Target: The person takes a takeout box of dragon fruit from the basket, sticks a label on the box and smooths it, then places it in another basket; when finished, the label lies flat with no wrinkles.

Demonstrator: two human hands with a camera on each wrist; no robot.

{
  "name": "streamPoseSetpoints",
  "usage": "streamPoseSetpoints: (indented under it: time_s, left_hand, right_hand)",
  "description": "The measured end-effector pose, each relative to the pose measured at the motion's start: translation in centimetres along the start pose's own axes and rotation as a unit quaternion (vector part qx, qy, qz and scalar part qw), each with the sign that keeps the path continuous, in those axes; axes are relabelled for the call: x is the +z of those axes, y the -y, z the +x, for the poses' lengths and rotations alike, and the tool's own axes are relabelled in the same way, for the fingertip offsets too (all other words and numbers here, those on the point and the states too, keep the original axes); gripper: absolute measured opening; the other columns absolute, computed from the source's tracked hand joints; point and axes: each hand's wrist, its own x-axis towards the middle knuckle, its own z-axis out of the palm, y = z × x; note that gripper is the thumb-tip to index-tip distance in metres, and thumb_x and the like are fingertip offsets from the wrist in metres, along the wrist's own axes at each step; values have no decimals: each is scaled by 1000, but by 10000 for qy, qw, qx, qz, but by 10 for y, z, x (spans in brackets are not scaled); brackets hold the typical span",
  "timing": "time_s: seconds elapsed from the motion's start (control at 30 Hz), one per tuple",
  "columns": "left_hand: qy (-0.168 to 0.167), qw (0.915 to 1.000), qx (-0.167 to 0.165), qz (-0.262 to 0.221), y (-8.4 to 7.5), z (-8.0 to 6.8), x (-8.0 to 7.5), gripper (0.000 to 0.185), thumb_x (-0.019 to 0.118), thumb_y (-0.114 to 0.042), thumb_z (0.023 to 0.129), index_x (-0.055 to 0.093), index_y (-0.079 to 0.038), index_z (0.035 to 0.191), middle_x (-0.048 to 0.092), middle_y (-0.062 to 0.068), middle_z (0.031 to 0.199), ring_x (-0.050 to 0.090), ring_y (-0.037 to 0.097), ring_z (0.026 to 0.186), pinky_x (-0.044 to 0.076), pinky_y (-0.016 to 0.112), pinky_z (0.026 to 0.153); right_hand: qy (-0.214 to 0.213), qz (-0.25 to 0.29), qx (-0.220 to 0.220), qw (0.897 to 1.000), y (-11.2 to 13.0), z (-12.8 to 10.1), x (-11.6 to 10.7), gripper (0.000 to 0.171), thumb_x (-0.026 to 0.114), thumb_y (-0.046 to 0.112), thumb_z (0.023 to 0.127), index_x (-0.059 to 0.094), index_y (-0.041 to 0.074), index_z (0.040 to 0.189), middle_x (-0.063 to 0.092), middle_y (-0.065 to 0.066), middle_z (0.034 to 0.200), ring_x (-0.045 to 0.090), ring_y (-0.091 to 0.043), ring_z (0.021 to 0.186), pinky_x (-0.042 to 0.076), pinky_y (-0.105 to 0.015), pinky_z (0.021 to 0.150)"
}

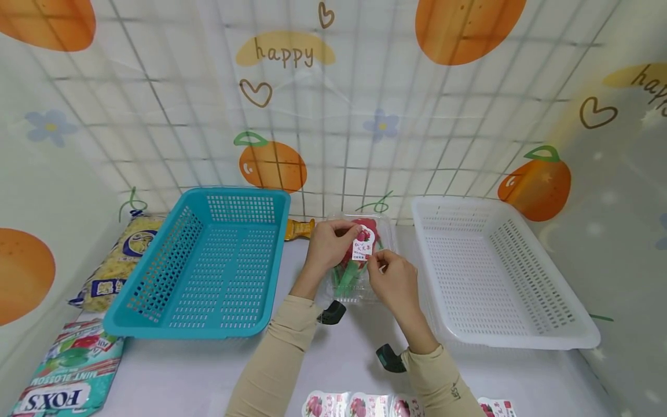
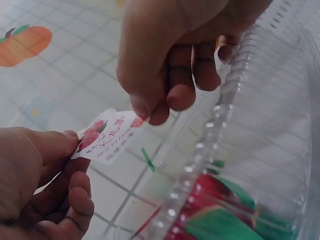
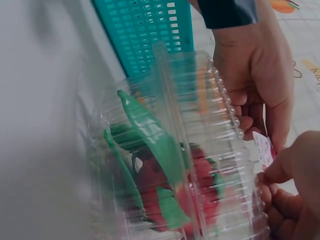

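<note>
Clear plastic forms the clamshell box (image 1: 359, 260) of red fruit with green leaves, which is set on the white table (image 1: 339, 347) between the teal basket (image 1: 208, 260) on the left and the white basket (image 1: 500, 272) on the right. Its far edge is gripped by the left hand (image 1: 328, 243), fingers curled. A small label (image 1: 363, 244) is pinched by both hands, the right hand (image 1: 393, 281) at its near edge.
</note>
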Motion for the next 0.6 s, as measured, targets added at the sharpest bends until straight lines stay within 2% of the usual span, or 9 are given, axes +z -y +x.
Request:
streamPoseSetpoints:
  time_s: [0.13,0.4,0.6]
  left_hand:
    - [-23,9999,-19,115,1,1,1,24,75,-32,93,82,-12,105,79,6,100,67,22,90,57,34,79]
    - [-33,9996,-2,264,7,5,5,22,78,-33,91,82,-14,103,78,4,99,66,21,92,57,34,78]
    - [-32,9994,-21,354,11,8,8,22,79,-34,90,83,-15,100,78,3,96,66,21,91,56,32,76]
  right_hand:
    - [-52,-151,-8,9999,2,-1,1,20,62,21,93,73,9,80,68,-4,69,62,-25,72,43,-47,80]
    - [-111,-667,-9,9977,2,-2,6,22,64,23,92,72,10,76,66,-3,65,57,-26,72,32,-40,70]
    - [-231,-934,-84,9953,1,-2,8,21,64,23,91,71,12,74,63,-1,61,57,-27,70,32,-42,70]
